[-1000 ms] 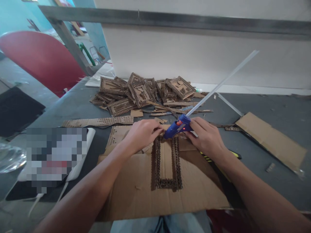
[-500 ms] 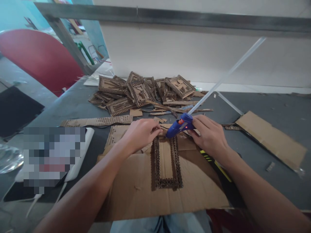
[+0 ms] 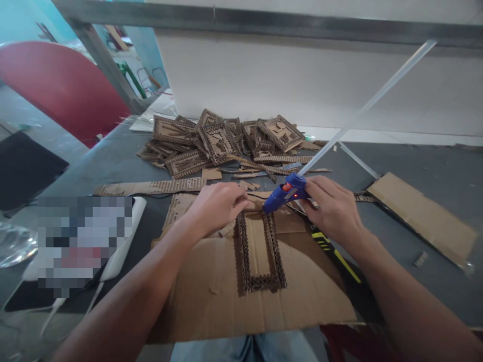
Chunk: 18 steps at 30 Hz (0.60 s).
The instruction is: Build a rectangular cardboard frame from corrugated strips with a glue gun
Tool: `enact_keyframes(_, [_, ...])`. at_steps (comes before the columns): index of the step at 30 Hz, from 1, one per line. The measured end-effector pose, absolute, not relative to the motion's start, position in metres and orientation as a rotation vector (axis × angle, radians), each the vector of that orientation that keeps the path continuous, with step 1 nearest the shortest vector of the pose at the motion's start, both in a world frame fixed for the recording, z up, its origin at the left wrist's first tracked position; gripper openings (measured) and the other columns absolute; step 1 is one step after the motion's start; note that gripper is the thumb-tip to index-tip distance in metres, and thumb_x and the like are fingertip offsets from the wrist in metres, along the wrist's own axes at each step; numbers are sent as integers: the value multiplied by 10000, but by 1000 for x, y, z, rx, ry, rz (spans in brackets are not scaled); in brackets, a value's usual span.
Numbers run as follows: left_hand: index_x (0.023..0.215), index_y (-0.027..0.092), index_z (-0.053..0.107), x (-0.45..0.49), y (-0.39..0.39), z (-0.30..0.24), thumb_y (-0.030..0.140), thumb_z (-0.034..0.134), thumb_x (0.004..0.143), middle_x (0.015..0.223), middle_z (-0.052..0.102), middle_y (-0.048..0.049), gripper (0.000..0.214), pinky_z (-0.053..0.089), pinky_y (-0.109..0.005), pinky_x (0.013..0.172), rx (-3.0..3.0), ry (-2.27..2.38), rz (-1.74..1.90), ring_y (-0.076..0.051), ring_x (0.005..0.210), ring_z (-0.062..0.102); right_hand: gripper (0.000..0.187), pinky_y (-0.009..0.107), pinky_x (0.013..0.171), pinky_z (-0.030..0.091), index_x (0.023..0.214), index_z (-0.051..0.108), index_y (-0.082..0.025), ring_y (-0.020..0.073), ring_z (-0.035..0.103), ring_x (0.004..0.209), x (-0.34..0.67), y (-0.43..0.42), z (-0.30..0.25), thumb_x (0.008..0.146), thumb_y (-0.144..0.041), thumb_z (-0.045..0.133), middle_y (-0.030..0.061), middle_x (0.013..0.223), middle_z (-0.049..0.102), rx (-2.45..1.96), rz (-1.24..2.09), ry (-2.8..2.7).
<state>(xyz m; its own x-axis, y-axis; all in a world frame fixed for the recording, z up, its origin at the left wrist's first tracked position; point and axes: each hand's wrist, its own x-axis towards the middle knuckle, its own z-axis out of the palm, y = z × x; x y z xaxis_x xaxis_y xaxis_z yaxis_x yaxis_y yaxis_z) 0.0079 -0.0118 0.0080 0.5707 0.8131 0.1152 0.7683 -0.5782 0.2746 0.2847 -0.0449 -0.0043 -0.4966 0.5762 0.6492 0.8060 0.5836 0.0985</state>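
A small rectangular cardboard frame (image 3: pixel 279 261) with corrugated edge strips lies on a large cardboard sheet (image 3: pixel 204 296). My left hand (image 3: pixel 222 203) is closed at the frame's far left corner, its fingertips pinched on it and partly hidden. In my right hand (image 3: pixel 330 206) is a blue hot glue gun (image 3: pixel 285 193), its fingers wrapped round the handle. A red light glows on its side, and a long clear glue stick (image 3: pixel 370 108) sticks out of its back. The nozzle points down at the frame's far right end.
Several finished-looking cardboard frames (image 3: pixel 222 141) are heaped behind, with loose corrugated strips (image 3: pixel 151 187). A black and yellow cutter (image 3: pixel 339 259) lies under my right forearm. To the left is a phone on a white block (image 3: pixel 132 221); a cardboard piece (image 3: pixel 418 216) lies right.
The glue gun and my right hand have shifted slightly right, the nozzle moving along the frame's far end to its right corner. My left hand stays nearly in place.
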Motion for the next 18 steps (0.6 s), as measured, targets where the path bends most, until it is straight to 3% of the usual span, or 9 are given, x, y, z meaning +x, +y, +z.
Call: enact_keyframes(18, [904,222,738,8,-12,7,350,588,961,904,766,-31,206,390,-308,653,2615,1323,318,-225,837,689,280,338,765,548,1129,629,-162,232,669,848,286,-45,-3,874,-54,585,86,973,714,-1067,-548,-2226])
